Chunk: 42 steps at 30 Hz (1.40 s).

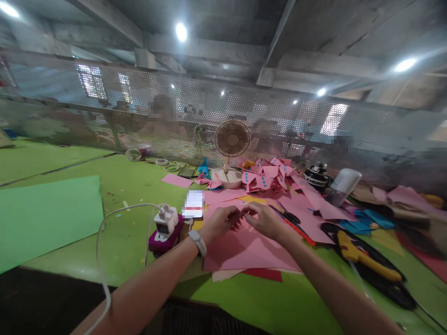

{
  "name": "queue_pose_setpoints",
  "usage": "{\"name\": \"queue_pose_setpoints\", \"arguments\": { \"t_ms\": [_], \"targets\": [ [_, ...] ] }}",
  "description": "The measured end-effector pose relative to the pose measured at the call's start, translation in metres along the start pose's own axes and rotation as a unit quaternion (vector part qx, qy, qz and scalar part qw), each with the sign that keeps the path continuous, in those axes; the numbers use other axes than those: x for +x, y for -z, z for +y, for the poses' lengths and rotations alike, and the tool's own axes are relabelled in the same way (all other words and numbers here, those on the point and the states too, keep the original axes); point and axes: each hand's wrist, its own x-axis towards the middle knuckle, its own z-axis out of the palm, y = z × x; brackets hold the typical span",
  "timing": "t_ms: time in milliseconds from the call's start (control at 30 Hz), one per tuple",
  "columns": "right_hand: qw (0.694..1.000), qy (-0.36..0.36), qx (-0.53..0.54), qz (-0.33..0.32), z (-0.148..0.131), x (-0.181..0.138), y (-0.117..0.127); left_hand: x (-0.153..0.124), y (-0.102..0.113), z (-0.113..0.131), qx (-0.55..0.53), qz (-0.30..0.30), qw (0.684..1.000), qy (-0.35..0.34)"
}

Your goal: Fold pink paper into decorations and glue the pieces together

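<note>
Pink sheet [244, 253] on near side of fan [232, 138], beneath both hands, neither clearly nearer; near edge crosswise, long axis hard to judge (hands and forearms hide parts). Left hand [220, 222] a little left of fan, right hand [262, 218] a little right, forearms converging toward it. Fingers curled inward, tips almost meeting; whether anything is pinched, cannot tell. Scissors [290, 215] right of fan, on near side, beside right hand.

The pink paper [251, 256] looks dull. From it, the fan [232, 139] at twelve o'clock and yellow tool [370, 264] at three look plastic. The green table [244, 298] looks smooth and shiny.
</note>
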Motion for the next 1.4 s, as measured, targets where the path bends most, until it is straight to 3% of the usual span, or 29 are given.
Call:
{"name": "queue_pose_setpoints", "arguments": {
  "t_ms": [467, 900, 1400],
  "targets": [
    [0.999, -0.003, 0.041, -0.018, -0.0039, 0.0004, 0.006, 0.0005, -0.0006, 0.0006, 0.017, -0.013, 1.0, -0.004],
    [0.998, 0.045, 0.021, 0.035, 0.0033, -0.0023, 0.0, 0.0006, 0.0005, -0.002, 0.021, -0.012, 1.0, 0.008],
    [1.0, 0.001, 0.005, 0.026, 0.0, -0.004, 0.0007, -0.0001, 0.0, -0.0012, 0.019, -0.01, 1.0, 0.002]
  ]
}}
